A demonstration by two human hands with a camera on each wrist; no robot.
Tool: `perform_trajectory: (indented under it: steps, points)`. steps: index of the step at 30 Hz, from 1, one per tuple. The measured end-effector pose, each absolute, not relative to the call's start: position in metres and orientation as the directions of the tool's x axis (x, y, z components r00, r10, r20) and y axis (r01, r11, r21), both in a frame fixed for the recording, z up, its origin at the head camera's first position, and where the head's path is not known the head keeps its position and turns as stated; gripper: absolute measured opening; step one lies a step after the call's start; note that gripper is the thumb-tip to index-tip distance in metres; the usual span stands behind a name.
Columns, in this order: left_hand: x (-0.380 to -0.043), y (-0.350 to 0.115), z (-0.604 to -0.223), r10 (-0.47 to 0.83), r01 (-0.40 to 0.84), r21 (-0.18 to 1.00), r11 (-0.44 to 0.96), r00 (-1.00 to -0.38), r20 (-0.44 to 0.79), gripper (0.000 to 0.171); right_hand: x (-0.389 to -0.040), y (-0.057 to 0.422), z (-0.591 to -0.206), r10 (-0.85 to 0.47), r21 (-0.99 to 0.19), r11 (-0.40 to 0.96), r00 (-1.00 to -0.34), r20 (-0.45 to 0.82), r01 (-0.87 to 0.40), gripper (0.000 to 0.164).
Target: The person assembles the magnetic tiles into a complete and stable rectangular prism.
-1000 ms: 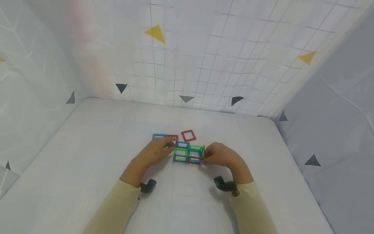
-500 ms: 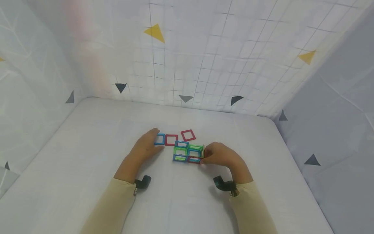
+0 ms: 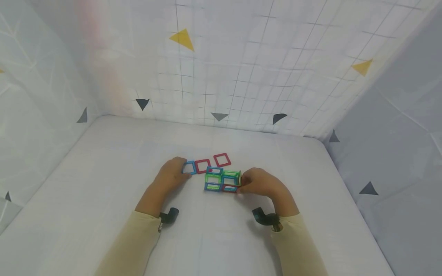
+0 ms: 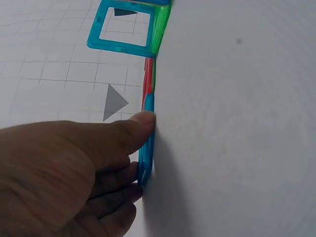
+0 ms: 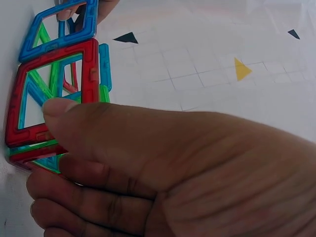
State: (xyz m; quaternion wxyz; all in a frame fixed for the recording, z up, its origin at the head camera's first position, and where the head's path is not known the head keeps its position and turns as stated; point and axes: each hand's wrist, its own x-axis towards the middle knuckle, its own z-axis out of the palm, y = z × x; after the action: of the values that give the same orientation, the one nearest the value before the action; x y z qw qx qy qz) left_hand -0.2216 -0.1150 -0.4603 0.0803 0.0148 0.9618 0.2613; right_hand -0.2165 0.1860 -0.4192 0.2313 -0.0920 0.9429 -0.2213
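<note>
Your left hand is closed to a pinch, thumb and fingers holding the blue tile; that tile sits left of the tile structure, edge to edge with a red tile; whether the red tile touches the structure's back-left corner cannot be told; your right hand grips the structure's right end, thumb against a red panel; a second red tile lies on the surface, behind the structure.
</note>
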Motion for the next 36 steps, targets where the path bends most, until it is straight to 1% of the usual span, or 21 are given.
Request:
perform_trajectory:
  steps: [3, 5, 9, 11, 13, 19, 26, 36]
  points:
    - [-0.221, -0.115, -0.461, 0.054, -0.019, 0.501, 0.865, -0.99, -0.132, 0.06, -0.217, 0.186, -0.42, -0.263, -0.459, 0.886, -0.887, -0.379, -0.067, 0.04]
    - [-0.222, -0.115, -0.461, 0.056, -0.012, 0.492, 0.871, -0.991, -0.123, 0.059, -0.217, 0.186, -0.422, -0.254, -0.466, 0.883, -0.894, -0.369, -0.058, 0.051]
    - [-0.223, -0.115, -0.462, 0.055, -0.001, 0.461, 0.888, -0.993, -0.108, 0.057, -0.217, 0.185, -0.425, -0.274, -0.496, 0.866, -0.894, -0.356, -0.068, 0.079]
    - [-0.223, -0.114, -0.462, 0.046, -0.008, 0.451, 0.892, -0.993, -0.108, 0.058, -0.217, 0.184, -0.426, -0.292, -0.506, 0.859, -0.888, -0.354, -0.081, 0.087]
    - [-0.223, -0.114, -0.462, 0.034, -0.023, 0.448, 0.894, -0.993, -0.117, 0.059, -0.217, 0.184, -0.427, -0.302, -0.511, 0.855, -0.886, -0.352, -0.088, 0.087]
    - [-0.222, -0.112, -0.459, 0.012, -0.058, 0.454, 0.889, -0.989, -0.15, 0.063, -0.217, 0.183, -0.429, -0.287, -0.503, 0.861, -0.889, -0.357, -0.075, 0.079]
    - [-0.22, -0.112, -0.455, 0.006, -0.072, 0.452, 0.889, -0.985, -0.17, 0.064, -0.218, 0.182, -0.429, -0.284, -0.498, 0.864, -0.886, -0.365, -0.072, 0.072]
    - [-0.221, -0.115, -0.45, 0.006, -0.086, 0.527, 0.845, -0.985, -0.17, 0.065, -0.219, 0.184, -0.431, -0.298, -0.501, 0.861, -0.884, -0.359, -0.086, 0.068]
